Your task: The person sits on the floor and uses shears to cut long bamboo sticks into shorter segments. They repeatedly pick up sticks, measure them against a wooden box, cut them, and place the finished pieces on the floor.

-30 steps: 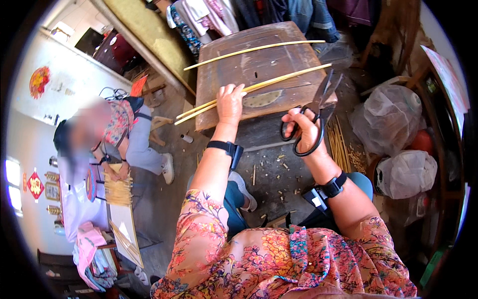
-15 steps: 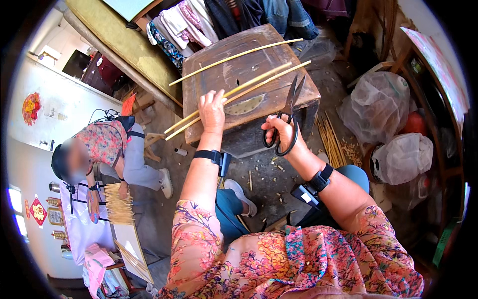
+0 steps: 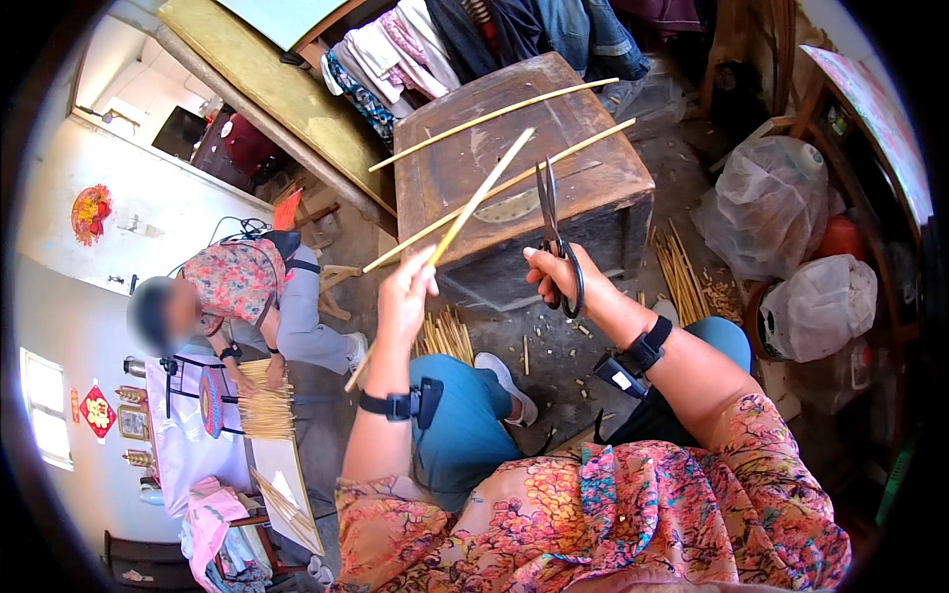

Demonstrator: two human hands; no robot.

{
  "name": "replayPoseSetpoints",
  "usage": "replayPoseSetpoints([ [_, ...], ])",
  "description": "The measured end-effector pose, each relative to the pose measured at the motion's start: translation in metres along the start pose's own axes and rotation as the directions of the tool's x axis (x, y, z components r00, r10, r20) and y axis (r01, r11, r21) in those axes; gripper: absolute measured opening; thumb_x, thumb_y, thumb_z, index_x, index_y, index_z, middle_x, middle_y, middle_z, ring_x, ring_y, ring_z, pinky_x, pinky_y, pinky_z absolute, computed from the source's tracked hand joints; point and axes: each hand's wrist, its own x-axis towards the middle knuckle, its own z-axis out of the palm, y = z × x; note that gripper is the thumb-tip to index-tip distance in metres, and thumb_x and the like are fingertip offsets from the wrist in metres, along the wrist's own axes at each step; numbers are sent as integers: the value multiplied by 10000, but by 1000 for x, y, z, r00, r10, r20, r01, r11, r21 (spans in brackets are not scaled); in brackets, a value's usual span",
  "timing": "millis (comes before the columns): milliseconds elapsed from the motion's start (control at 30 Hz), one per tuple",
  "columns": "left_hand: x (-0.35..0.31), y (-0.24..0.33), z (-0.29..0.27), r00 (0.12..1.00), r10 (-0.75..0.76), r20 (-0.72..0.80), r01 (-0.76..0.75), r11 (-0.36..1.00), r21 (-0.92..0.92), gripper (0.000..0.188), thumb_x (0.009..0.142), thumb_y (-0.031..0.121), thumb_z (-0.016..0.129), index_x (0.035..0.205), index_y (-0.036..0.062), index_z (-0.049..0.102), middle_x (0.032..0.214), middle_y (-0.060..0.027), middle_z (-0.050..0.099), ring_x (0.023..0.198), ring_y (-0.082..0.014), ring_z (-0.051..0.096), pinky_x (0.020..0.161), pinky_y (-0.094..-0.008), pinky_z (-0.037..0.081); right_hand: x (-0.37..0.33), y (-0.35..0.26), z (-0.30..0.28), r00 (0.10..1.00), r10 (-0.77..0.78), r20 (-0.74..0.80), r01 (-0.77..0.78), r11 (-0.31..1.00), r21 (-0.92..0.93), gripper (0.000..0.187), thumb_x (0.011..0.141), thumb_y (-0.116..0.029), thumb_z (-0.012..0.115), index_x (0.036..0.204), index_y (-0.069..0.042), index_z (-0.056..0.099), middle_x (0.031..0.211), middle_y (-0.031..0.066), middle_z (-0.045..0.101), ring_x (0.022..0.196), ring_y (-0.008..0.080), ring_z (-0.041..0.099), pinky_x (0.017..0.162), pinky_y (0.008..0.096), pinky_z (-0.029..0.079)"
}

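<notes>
My left hand (image 3: pixel 403 299) is closed around a thin yellowish stick (image 3: pixel 482 195), lifted at a slant in front of the low wooden cabinet (image 3: pixel 435 212). Its lower end shows below the hand. In my right hand (image 3: pixel 568 275) is a pair of black scissors (image 3: pixel 548 203), blades pointing up and almost together. The blades are apart from the lifted stick. Across the cabinet top lie two more sticks, a far stick (image 3: pixel 435 145) and a near stick (image 3: pixel 578 153).
Stick bundles lie on the floor by my left knee (image 3: pixel 450 336) and to the right (image 3: pixel 682 272), among cut scraps. Bagged items (image 3: pixel 820 306) stand at right. A co-worker (image 3: pixel 237 287) at left handles a row of sticks (image 3: pixel 267 400). Clothes (image 3: pixel 395 49) hang behind the cabinet.
My left hand has lifted one stick off the cabinet top and drawn it back toward me. The scissors have come nearer to that stick, and their blades have closed somewhat.
</notes>
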Motion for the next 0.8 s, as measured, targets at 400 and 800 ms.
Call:
replayPoseSetpoints([
  [400,-78,-32,-16,988,-150,40,155,966,-208,279,894,37,513,1161,22,596,701,0,567,626,-59,469,573,-196,374,5,23,3,921,-382,75,365,779,-510,429,820,-393,641,749,22,556,613,205,584,584,335,620,511,392,474],
  [800,-101,-49,-27,973,18,-230,15,990,143,246,854,7,531,1081,35,623,821,-77,637,736,-158,594,667,-276,467,4,24,-1,897,-403,181,421,656,-626,440,812,-413,647,766,19,578,646,230,572,623,380,582,560,425,452],
])
